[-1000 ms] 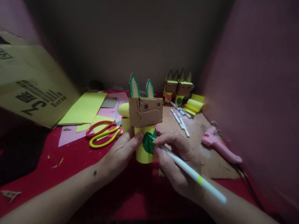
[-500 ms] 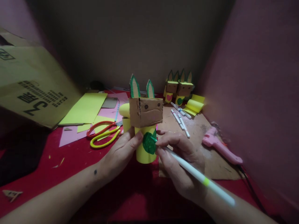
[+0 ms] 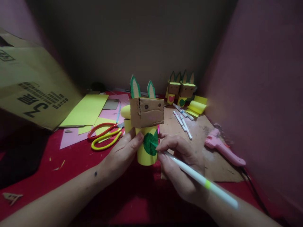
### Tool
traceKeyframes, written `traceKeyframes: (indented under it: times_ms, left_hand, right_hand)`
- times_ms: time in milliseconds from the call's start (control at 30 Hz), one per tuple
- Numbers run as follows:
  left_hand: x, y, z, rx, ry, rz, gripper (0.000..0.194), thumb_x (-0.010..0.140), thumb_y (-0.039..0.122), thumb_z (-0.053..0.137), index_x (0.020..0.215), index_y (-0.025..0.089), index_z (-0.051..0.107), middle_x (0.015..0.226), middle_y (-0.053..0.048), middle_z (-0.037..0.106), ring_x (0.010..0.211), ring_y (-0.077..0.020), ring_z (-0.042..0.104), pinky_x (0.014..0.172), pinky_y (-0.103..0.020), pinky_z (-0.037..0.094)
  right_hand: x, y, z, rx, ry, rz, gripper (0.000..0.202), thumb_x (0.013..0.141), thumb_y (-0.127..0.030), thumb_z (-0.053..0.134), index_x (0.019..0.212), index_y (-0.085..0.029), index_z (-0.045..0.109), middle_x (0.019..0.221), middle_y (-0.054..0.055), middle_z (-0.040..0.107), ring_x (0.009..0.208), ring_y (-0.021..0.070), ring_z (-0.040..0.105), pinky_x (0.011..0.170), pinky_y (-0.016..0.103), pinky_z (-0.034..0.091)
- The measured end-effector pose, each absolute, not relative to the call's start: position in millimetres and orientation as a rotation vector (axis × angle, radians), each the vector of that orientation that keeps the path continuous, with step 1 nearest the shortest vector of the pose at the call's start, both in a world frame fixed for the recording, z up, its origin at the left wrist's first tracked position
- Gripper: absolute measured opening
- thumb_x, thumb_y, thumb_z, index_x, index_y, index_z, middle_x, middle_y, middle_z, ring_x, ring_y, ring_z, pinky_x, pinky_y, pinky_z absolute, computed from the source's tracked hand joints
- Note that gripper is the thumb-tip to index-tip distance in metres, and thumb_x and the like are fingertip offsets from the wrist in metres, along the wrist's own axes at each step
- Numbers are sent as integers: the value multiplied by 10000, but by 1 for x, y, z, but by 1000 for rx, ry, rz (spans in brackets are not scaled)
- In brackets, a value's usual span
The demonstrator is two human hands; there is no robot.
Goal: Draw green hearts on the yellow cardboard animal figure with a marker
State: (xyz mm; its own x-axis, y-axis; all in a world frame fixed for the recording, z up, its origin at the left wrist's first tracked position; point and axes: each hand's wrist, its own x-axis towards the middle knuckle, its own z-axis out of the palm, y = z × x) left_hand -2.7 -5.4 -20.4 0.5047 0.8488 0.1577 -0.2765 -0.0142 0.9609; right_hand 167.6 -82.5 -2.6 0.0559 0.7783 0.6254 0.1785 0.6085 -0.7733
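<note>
My left hand point(image 3: 124, 146) is closed round the yellow paper tube body of a cardboard animal figure point(image 3: 151, 113), its thumb on the front and the other fingers hidden behind. The figure has a box head with drawn eyes and two green-edged pointed ears. A green heart point(image 3: 150, 145) is on the tube's front. Between thumb and fingers, my right hand point(image 3: 180, 160) pinches a white marker pen point(image 3: 201, 178) with a lime band, slanting down to the right. The pen's green tip is at the heart's right side, by the tube's edge.
Scissors point(image 3: 104, 135) with red and yellow handles lie left of the figure, by yellow sheets point(image 3: 86, 108). Two similar figures point(image 3: 181, 91) stand behind on the right. Several markers point(image 3: 183, 123) and a pink glue gun point(image 3: 224, 148) lie on a cardboard sheet point(image 3: 213, 170). A large carton point(image 3: 35, 85) leans at left.
The figure has shifted very slightly left and tilted a little in my left hand. My right hand and the marker have moved slightly left with it.
</note>
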Motion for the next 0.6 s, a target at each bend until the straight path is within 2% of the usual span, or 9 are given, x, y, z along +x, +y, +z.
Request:
traceKeyframes:
  times_ms: [233,467,600]
  left_hand:
    - [-4,-7,-20,1274,603,973,487,882,655,785,1131,239,828,1326,-80,764,1312,-367,661,1096,-415,553]
    - [-4,-7,-19,1285,562,1021,398,910,588,785,1070,228,844,1400,-78,739,1400,-391,594,1123,-409,530]
    - [-5,-6,-21,1264,571,1020,414,906,592,790,1077,217,833,1381,-93,750,1361,-386,625,1119,-415,538]
  right_hand:
    - [165,-83,-4,-883,-1459,599,146,897,-122,633,900,-266,655,844,18,669,761,185,671,698,340,575]
    - [171,-81,0,-831,-1520,479,167,894,-107,608,900,-269,648,781,-15,645,729,168,650,721,329,565]
    - [171,-79,0,-813,-1528,466,177,882,-92,599,910,-264,629,783,-12,636,735,175,642,732,343,571]
